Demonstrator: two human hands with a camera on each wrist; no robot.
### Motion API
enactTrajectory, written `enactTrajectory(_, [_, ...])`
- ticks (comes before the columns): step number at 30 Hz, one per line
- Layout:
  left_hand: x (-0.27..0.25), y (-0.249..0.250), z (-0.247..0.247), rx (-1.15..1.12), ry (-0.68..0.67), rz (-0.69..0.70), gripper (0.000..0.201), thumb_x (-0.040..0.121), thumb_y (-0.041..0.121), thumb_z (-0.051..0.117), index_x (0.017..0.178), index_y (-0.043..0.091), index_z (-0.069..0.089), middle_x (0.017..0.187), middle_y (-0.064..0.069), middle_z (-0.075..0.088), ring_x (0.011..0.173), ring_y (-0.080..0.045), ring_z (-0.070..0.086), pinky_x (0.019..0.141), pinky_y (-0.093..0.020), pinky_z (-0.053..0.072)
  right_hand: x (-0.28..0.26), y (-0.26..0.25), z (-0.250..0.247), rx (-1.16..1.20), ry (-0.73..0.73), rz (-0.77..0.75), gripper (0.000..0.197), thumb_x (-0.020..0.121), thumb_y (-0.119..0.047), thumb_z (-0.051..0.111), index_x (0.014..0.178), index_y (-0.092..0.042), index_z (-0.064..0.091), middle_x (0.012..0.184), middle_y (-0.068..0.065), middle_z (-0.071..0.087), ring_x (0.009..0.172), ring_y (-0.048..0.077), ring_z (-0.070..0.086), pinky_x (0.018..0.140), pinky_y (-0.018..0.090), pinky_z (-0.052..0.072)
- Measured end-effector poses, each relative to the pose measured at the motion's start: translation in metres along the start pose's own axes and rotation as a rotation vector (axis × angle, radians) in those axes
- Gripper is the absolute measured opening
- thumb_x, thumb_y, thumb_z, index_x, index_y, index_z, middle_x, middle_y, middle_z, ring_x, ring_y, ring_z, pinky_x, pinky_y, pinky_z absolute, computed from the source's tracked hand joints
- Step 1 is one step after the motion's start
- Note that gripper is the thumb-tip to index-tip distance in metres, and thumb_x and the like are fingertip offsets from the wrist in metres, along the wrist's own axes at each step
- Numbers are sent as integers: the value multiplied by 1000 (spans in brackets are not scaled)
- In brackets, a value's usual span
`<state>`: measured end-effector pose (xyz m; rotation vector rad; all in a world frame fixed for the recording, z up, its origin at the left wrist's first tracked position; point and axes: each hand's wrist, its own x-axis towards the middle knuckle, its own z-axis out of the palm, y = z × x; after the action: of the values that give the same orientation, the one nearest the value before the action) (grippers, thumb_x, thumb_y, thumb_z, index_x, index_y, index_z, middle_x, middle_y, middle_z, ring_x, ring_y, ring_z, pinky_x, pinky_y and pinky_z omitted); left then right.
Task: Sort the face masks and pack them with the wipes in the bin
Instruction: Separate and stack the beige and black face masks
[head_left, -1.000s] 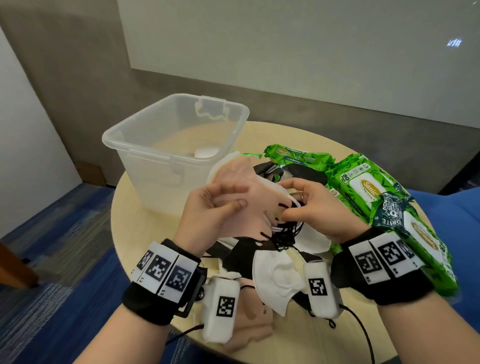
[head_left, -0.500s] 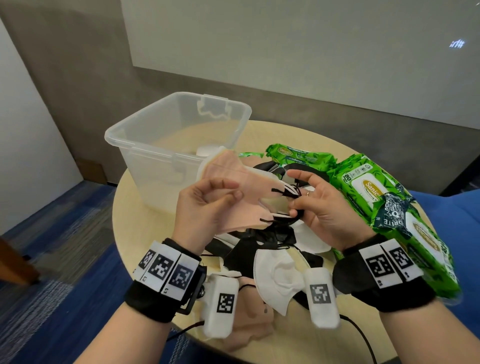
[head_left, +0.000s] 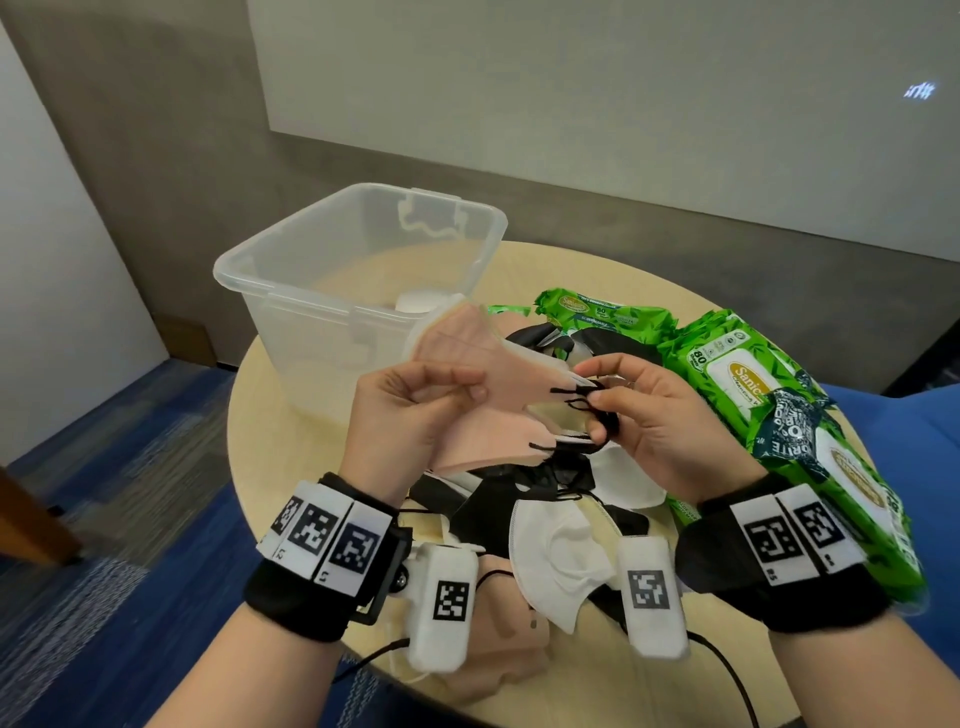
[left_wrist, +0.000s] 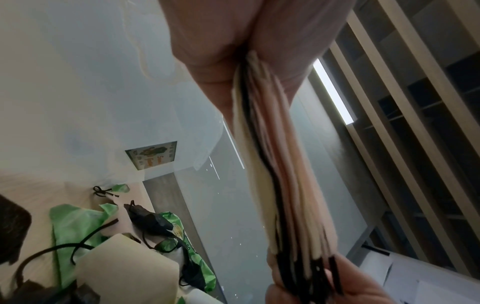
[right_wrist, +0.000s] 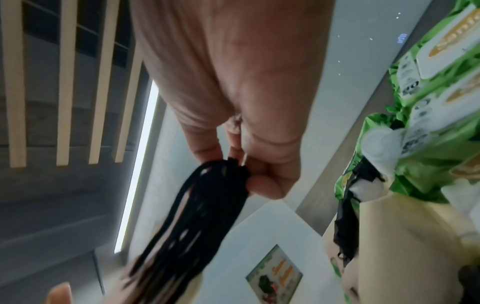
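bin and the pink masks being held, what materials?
Bin: looks like clear, slightly frosted moulded plastic; the table shows through its walls. Pink masks: apparently thin matte nonwoven fabric, layered in a stack, with black elastic-looking ear loops that the right hand pinches.

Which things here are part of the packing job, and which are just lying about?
Part of the job:
pink masks, held by left hand
ear loops, pinched by right hand
loose masks
wipes
bin

Lying about:
table
picture
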<state>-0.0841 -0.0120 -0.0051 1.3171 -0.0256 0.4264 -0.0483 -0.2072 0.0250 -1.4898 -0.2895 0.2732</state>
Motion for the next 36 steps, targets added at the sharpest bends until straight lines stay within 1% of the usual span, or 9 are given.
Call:
enactTrajectory(5, [-4, -3, 5, 166, -262, 16, 25, 75, -12, 66, 68, 11, 69, 67, 7, 71, 70, -3, 65, 75, -16, 52, 3, -5, 4, -341, 23, -49, 46, 62, -17, 43, 105, -23, 56, 108, -2, 56, 95, 4, 51, 81, 21, 41])
enactTrajectory(9, [-4, -5, 8, 311, -490, 83, 29, 83, -4, 58, 75, 23, 64, 76, 14, 67, 79, -1, 61, 80, -15, 46, 4, -5, 20, -300, -123, -43, 31, 81, -15, 57, 112, -9, 54, 101, -3, 61, 94, 3, 58, 82, 20, 46])
enactTrajectory(12, [-3, -4, 9, 371, -529, 158, 24, 83, 12, 51, 100, 29, 50, 99, 16, 56, 95, 4, 54, 88, -16, 40, 5, 2, 24, -294, -142, -9, 33, 92, -7, 51, 124, -2, 46, 118, 6, 60, 112, 14, 56, 96, 30, 44])
enactTrajectory(15, [-2, -9, 6, 464, -503, 255, 57, 87, 15, 48, 135, 29, 20, 139, 21, 27, 127, 19, 24, 106, -6, 20, 5, 6, 23, -292, -108, 32, 33, 95, -9, 46, 128, -5, 45, 125, 12, 58, 120, 23, 53, 101, 41, 42])
enactTrajectory(17, [-2, -13, 6, 515, -499, 247, 65, 87, 20, 45, 144, 18, 13, 149, 13, 19, 135, 13, 15, 112, -10, 14, 4, 8, 24, -301, -86, 30, 32, 95, -9, 44, 127, -5, 46, 124, 12, 58, 118, 23, 54, 100, 40, 44])
enactTrajectory(21, [-2, -14, 8, 528, -470, 207, 58, 87, 27, 41, 142, 12, 31, 142, 2, 41, 132, -6, 37, 111, -24, 29, 3, 6, 26, -329, -70, 23, 32, 96, -14, 44, 126, -4, 45, 123, 15, 57, 116, 24, 55, 97, 39, 46])
enactTrajectory(30, [-3, -20, 14, 549, -408, 281, 55, 90, 27, 37, 141, 8, 34, 134, 8, 40, 122, 6, 36, 100, -1, 25, 4, 5, 25, -523, -45, -38, 26, 96, -15, 45, 116, 2, 47, 119, 18, 57, 115, 28, 52, 99, 48, 40])
enactTrajectory(33, [-3, -18, 15, 533, -406, 302, 46, 90, 25, 37, 132, 7, 46, 121, 5, 54, 108, 1, 50, 90, -4, 35, 4, 5, 24, -554, -50, -48, 24, 96, -16, 45, 114, 0, 48, 114, 15, 58, 105, 22, 54, 94, 41, 41])
enactTrajectory(36, [-1, -16, 15, 503, -375, 297, 43, 91, 24, 39, 131, 10, 48, 117, 9, 56, 102, 6, 51, 87, -3, 37, 4, 4, 26, -515, -47, -67, 11, 96, -14, 44, 104, -10, 50, 95, -1, 56, 90, 8, 51, 80, 26, 41])
